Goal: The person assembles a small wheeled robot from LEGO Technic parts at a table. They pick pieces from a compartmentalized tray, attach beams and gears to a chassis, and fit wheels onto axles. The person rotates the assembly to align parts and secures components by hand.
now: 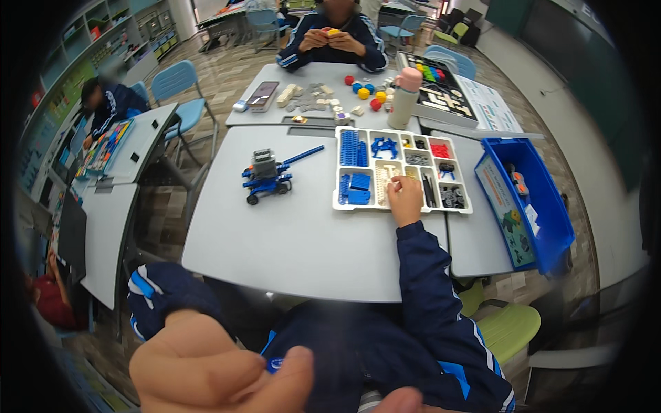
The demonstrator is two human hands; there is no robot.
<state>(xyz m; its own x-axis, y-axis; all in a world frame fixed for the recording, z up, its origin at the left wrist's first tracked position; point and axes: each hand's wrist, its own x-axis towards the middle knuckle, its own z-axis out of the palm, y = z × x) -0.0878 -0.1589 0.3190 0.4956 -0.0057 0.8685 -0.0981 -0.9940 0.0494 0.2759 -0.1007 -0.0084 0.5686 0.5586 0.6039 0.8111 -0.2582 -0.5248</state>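
Note:
My right hand (405, 199) reaches into a white sorting tray (354, 209) of building-brick parts. Its fingers are bent together over the compartment of beige pieces (387, 172), and whatever lies between them is hidden. Close to the camera, my left hand (206, 368) is raised with curled fingers, blurred and cut off by the lower edge; I cannot make out what it grips. A built model (265, 175) stands on the table left of the tray, with blue beams, a grey block on top, small black wheels and a long blue arm pointing right.
A blue bin (558, 227) stands right of the tray. Behind the tray are a pink-capped bottle (405, 100), a phone (264, 96), coloured balls (363, 93) and loose pale pieces (320, 96). Across the table a person (334, 41) handles something small and yellow. A green chair (506, 330) stands at lower right.

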